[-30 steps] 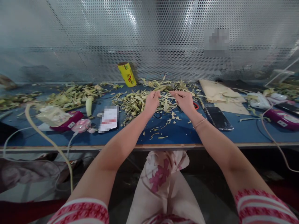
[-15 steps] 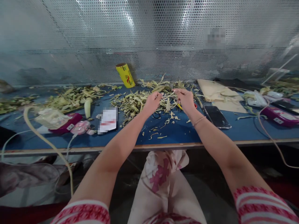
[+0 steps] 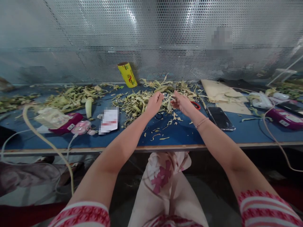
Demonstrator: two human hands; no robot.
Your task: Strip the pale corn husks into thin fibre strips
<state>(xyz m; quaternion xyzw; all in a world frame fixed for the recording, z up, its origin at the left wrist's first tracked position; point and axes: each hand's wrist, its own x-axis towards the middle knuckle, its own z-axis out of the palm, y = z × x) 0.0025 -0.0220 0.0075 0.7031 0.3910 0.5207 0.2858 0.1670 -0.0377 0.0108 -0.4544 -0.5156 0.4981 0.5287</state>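
Note:
Both my hands reach over the blue table (image 3: 180, 134) into a pile of pale green husk scraps (image 3: 137, 102). My left hand (image 3: 154, 102) has its fingers closed on a husk strip (image 3: 163, 89) at the pile's right side. Close to it, my right hand (image 3: 181, 102) pinches the other end of the same thin strip with curled fingers, and a thin bracelet sits on that wrist. The hands are a few centimetres apart. Red-handled scissors (image 3: 196, 105) lie just right of my right hand, partly hidden by it.
A yellow roll (image 3: 127, 74) leans against the perforated metal wall. A black phone (image 3: 221, 118) and cardboard sheets (image 3: 222, 94) lie to the right. A white card (image 3: 110, 120), a pink device (image 3: 71, 121), a pale stalk (image 3: 89, 107) and more husks sit to the left. Cables hang over the table's front edge.
My right hand has moved a little left, closer to my left hand, and turned its palm inward, uncovering the red scissors. My left hand has stayed almost in place.

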